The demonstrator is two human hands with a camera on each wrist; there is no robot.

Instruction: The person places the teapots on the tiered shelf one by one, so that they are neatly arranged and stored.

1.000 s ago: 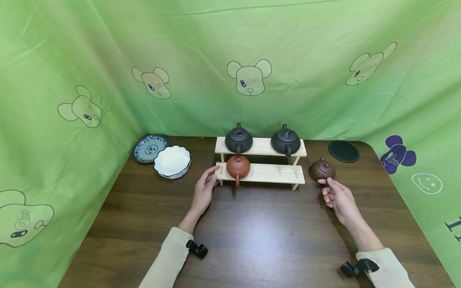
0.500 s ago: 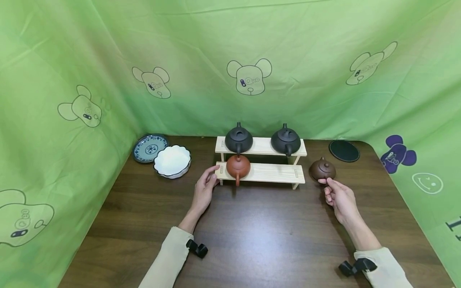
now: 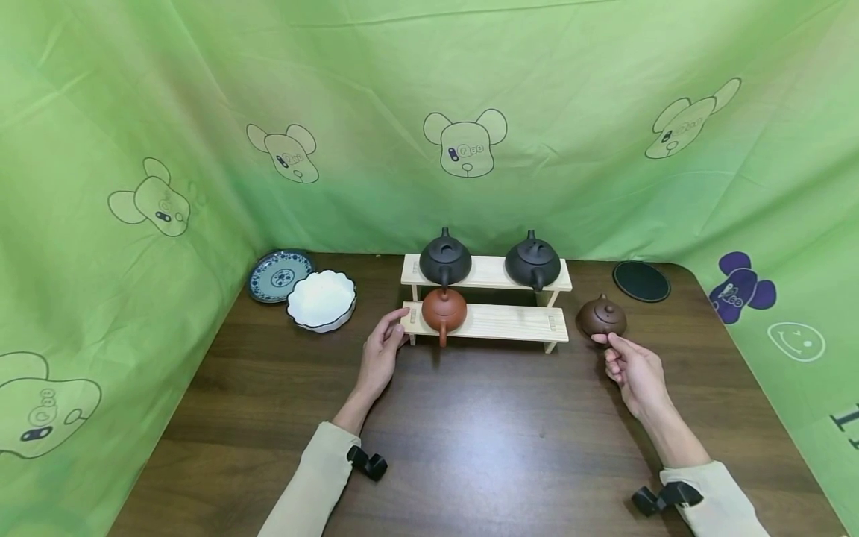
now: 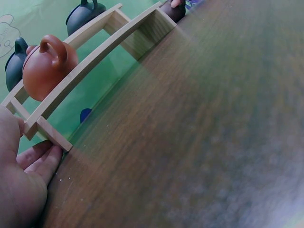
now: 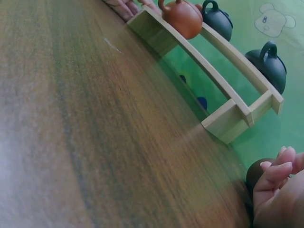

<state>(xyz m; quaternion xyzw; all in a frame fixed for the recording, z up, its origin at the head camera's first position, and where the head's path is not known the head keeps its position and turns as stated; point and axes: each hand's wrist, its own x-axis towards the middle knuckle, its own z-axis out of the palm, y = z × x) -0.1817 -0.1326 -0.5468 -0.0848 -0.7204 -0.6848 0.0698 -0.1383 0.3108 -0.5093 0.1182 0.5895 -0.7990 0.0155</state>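
In the head view, a two-tier pale wooden stand [image 3: 503,322] stands at the table's back middle. My left hand [image 3: 379,360] touches its left end with fairly straight fingers; the left wrist view shows fingertips [image 4: 51,159] against the stand's leg. A reddish-orange teapot [image 3: 444,312] sits on the lower tier's left part, handle toward me. Two black teapots, one left [image 3: 445,259] and one right [image 3: 533,262], occupy the upper tier. Right of the stand, a small dark brown teapot [image 3: 602,315] rests on the table. My right hand [image 3: 636,374] pinches its near side, where fingers hide the handle.
A white scalloped dish [image 3: 322,300] overlaps a blue patterned plate [image 3: 278,277] at the back left. A black round coaster [image 3: 640,282] lies at the back right. Green printed cloth [image 3: 376,201] hangs behind the brown wooden table [image 3: 483,440].
My right wrist has shifted slightly to the left while its fingers remain at the brown teapot. The left hand, stand and other teapots have stayed in place.
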